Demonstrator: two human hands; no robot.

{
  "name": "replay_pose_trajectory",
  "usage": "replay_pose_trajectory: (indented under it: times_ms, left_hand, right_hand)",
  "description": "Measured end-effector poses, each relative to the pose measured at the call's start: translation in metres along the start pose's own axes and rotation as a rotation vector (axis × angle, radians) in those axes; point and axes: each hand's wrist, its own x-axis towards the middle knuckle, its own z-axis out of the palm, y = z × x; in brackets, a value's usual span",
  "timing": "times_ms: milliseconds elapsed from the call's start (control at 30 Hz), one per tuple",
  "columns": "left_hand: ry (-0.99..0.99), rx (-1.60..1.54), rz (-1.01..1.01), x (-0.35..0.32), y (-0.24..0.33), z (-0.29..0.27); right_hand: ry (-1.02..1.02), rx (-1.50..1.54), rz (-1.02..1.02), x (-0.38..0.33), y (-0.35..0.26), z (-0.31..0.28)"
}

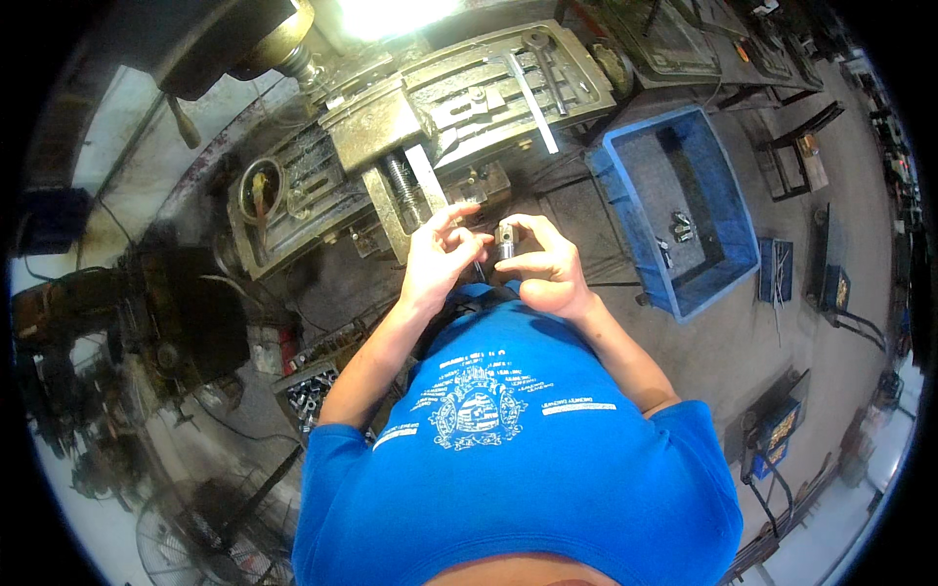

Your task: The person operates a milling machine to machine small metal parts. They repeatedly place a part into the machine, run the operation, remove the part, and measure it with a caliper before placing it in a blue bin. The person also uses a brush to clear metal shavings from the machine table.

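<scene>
In front of my blue shirt, above the machine's near edge, my right hand (550, 266) pinches a small shiny metal cylinder (505, 240) between thumb and fingers. A round hole shows in the cylinder's side. My left hand (440, 256) is just left of it, fingers curled and thumb against them. Something thin and dark shows below its fingertips; what it is cannot be made out. Beyond my left hand is the machine vise (376, 132), with its screw (402, 181) exposed, on the slotted milling table (449, 73).
A wrench (549, 73) and a long bright L-shaped steel tool (529, 103) lie on the table's right part. The blue crate (674, 305) at right holds several metal parts (681, 227). More metal parts (308, 396) lie in a container at my left. The machine head (234, 39) overhangs the far left.
</scene>
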Motion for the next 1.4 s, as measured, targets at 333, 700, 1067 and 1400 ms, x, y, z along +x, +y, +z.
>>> replay_pose_trajectory:
  times_ms: [333,700,1067,1400]
  left_hand:
    - [-0.058,-0.045,-0.075,-0.001,0.002,-0.004]
    - [-0.066,-0.024,-0.1,0.0,0.005,-0.002]
    - [-0.102,0.0,-0.106,-0.001,0.007,-0.006]
    - [0.037,0.02,-0.088,-0.017,0.021,-0.03]
  right_hand:
    - [0.006,-0.055,-0.031,0.005,-0.005,-0.001]
    - [0.008,-0.063,-0.019,0.004,-0.002,0.001]
    - [0.023,-0.055,0.052,0.0,-0.001,-0.006]
    - [0.493,-0.574,0.266,-0.055,0.062,-0.131]
